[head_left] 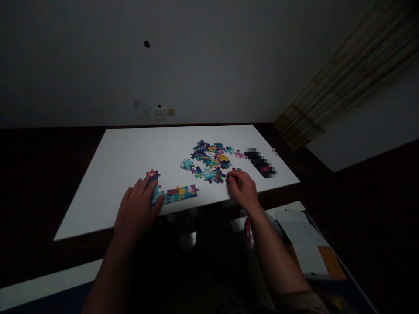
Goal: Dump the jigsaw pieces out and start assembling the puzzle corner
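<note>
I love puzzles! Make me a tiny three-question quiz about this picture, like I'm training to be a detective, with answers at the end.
1. Fill in: The loose puzzle pieces lie on a ____ table.
2. With the left hand over part of them, what shape do the joined pieces make?
A) ring
B) letter L
C) star
3. True or false: The right hand is touching the curtain.

Key: 1. white; 2. B; 3. False, it is beside the loose puzzle pieces.
</note>
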A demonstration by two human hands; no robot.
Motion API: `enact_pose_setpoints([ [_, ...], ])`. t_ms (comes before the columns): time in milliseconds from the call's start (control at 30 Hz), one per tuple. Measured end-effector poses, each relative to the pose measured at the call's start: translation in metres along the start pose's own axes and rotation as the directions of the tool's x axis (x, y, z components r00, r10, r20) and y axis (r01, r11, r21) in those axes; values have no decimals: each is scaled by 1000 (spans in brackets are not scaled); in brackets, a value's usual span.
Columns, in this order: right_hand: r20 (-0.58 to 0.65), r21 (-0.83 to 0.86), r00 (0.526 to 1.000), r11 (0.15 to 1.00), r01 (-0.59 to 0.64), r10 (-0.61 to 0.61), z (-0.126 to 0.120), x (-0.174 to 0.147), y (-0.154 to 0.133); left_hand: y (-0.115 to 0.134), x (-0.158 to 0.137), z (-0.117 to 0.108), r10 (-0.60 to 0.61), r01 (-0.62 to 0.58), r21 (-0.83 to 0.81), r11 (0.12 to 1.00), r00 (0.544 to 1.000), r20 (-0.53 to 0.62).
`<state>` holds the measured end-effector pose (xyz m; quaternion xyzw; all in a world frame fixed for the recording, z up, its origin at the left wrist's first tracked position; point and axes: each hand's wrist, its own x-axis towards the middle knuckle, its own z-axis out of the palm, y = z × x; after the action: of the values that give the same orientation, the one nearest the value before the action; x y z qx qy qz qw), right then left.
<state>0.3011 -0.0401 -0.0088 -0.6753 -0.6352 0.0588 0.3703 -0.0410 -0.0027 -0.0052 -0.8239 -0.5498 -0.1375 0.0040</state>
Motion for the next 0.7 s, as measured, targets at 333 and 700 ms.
enact_pose_setpoints([
  [333, 152, -280, 988, 960, 18, 26, 9, 72, 17, -2, 2, 3, 2, -2, -11, 1000, 1000, 12],
  [700, 69, -175, 996, 984, -40, 53, 1, 61, 29, -2, 1, 1, -17, 17, -8, 1000, 1000, 23],
])
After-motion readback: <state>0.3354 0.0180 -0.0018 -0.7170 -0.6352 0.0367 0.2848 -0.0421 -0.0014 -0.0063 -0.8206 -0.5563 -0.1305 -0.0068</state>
